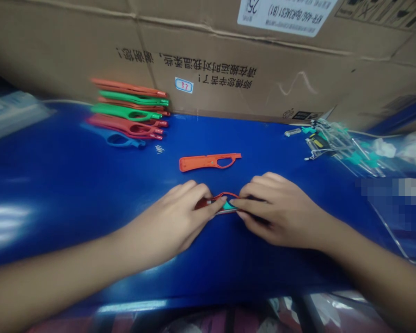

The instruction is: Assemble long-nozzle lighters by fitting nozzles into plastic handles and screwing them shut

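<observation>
Both my hands meet at the middle of the blue table [72,185] over a small red plastic handle piece [225,196] with a teal part inside it. My left hand [180,217] pinches its left end with curled fingers. My right hand [273,208] grips its right end, fingers folded over it, so most of the piece is hidden. Just beyond my hands lies a loose orange handle shell [210,162], flat on the table and untouched.
A stack of orange, green, red and blue handle shells [130,113] lies at the back left. A large cardboard box [229,55] walls off the far side. Clear bags with teal and metal parts [336,145] sit at the right.
</observation>
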### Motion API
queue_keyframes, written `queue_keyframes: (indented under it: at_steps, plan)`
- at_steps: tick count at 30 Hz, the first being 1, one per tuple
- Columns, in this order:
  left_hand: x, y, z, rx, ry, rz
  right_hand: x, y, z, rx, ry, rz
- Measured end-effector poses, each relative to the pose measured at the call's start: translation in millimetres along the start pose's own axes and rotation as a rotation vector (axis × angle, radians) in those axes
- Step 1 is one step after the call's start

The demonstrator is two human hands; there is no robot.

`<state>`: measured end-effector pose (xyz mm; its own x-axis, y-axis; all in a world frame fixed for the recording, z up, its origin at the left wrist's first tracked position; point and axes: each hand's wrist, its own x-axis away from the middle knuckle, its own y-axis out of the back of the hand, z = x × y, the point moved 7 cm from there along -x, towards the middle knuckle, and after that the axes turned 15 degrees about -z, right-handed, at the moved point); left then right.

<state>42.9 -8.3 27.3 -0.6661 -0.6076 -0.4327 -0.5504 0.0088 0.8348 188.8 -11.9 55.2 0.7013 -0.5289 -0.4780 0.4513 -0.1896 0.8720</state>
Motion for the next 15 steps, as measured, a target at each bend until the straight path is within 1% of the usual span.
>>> queue_keyframes:
  at_steps: [2,4,7,11,15]
  plan:
    - [0.5,-0.2,-1.9,-0.044,-0.03,0.004,0.1,5.7,-5.2,-0.015,-0.048,-0.045]
    - [1.3,-0.9,-2.9,-0.076,-0.056,0.011,1.2,8.1,-7.7,-0.023,-0.062,-0.048]
    - [1.9,-0.6,-3.8,-0.09,-0.086,0.008,3.6,7.1,-6.3,-0.041,-0.018,-0.007]
    - [1.1,1.3,-4.2,-0.05,-0.107,-0.008,6.5,4.6,-0.5,-0.106,0.064,0.051]
    - [0.0,4.1,-3.2,0.007,-0.098,-0.048,7.9,1.7,-1.6,-0.111,0.027,0.132]
